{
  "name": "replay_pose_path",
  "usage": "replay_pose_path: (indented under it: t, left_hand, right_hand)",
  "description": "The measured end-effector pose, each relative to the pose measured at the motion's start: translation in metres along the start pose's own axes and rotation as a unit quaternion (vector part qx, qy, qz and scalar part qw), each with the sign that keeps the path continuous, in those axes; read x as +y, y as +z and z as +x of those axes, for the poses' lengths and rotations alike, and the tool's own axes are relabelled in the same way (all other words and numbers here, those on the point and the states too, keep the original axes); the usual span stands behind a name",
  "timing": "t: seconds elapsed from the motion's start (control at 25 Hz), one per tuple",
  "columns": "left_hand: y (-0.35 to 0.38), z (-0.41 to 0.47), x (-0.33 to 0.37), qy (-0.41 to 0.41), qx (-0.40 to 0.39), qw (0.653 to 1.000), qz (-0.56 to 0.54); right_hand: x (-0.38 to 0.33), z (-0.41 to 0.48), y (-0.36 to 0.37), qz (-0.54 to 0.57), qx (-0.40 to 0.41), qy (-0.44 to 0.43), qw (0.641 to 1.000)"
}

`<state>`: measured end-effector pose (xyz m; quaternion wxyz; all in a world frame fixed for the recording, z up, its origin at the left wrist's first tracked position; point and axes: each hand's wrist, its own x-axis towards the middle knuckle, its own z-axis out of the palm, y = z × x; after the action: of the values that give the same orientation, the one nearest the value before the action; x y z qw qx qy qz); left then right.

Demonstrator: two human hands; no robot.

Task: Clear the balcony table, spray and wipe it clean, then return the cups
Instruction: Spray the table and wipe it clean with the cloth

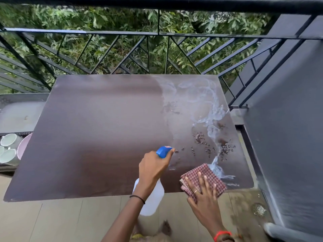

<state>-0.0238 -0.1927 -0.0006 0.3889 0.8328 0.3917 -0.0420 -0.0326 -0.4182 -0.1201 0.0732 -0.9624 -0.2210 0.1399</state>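
Left hand [153, 169] has a closed grip around the neck of a spray bottle [151, 198], translucent white body, blue nozzle [164, 151] pointed at the right part of the desk [90, 130], index finger on the trigger side. Right hand [202, 193] lies flat, fingers spread, palm pressing a red checked cloth [206, 173] at the near right edge of the desk; it pins the cloth, doesn't clench it. White foamy spray streaks [208, 105] run down the right side of the dark brown top, with dark crumbs [209, 145] scattered just beyond the cloth. Left and centre of the top are bare. Cups [8, 149], pale green, sit off the desk at far left beside a pink bowl [23, 145]. Black railing [157, 34] behind, foliage beyond.
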Motion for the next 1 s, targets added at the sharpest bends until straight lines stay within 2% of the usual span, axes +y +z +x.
replay_pose_path:
  t: [0.12,0.32,0.48,0.6,0.72,0.84,0.92,1.0]
  left_hand:
    - [0.001,-0.003,-0.002,0.003,-0.021,0.999,-0.036]
    - [-0.005,-0.002,-0.009,-0.008,0.008,0.998,-0.058]
    - [-0.009,0.003,-0.019,-0.028,0.035,0.997,-0.065]
    - [-0.01,0.006,-0.022,-0.05,0.051,0.995,-0.07]
    - [-0.009,0.012,-0.017,-0.069,0.063,0.992,-0.081]
    - [-0.007,0.019,-0.01,-0.056,0.05,0.994,-0.076]
    - [-0.008,0.024,-0.004,-0.048,0.049,0.995,-0.071]
    - [-0.01,0.034,0.001,-0.044,0.054,0.996,-0.06]
  right_hand:
    - [0.014,0.007,-0.004,0.005,0.008,-0.016,1.0]
    - [0.027,0.04,-0.025,0.003,-0.031,-0.01,0.999]
    - [-0.003,0.099,-0.037,0.006,-0.009,-0.004,1.0]
    - [-0.041,0.12,-0.037,0.018,-0.026,-0.043,0.999]
    - [-0.071,0.104,-0.022,0.019,-0.041,-0.123,0.991]
    - [-0.071,0.065,-0.004,-0.008,-0.032,-0.204,0.978]
    - [-0.047,0.043,0.0,-0.015,-0.024,-0.219,0.975]
    - [-0.011,0.035,-0.005,-0.002,-0.011,-0.196,0.981]
